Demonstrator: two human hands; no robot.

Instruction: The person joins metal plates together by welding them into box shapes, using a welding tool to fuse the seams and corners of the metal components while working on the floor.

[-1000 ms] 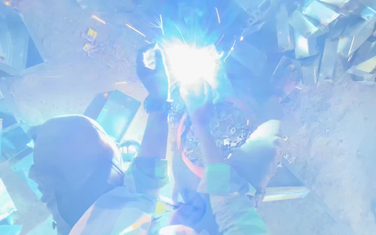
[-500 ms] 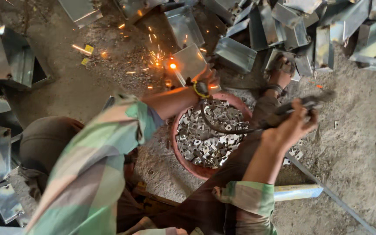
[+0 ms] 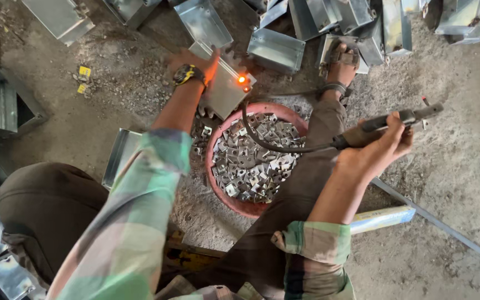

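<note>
The left hand (image 3: 193, 65) presses flat on a metal box (image 3: 224, 83), fingers partly hidden, while the right hand (image 3: 381, 147) grips the welding holder (image 3: 387, 125).

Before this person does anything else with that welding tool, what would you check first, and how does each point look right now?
1. Weld spot cooled: not ok, it glows orange.
2. Left hand clear of the glow: ok, it rests on the metal box beside it, apart from the spot.
3. Right hand has a firm grip on the welding holder: ok.
4. Cable free: cannot tell, it crosses the red bowl of metal pieces.
5. Gloves on: not ok, both hands bare.
</note>
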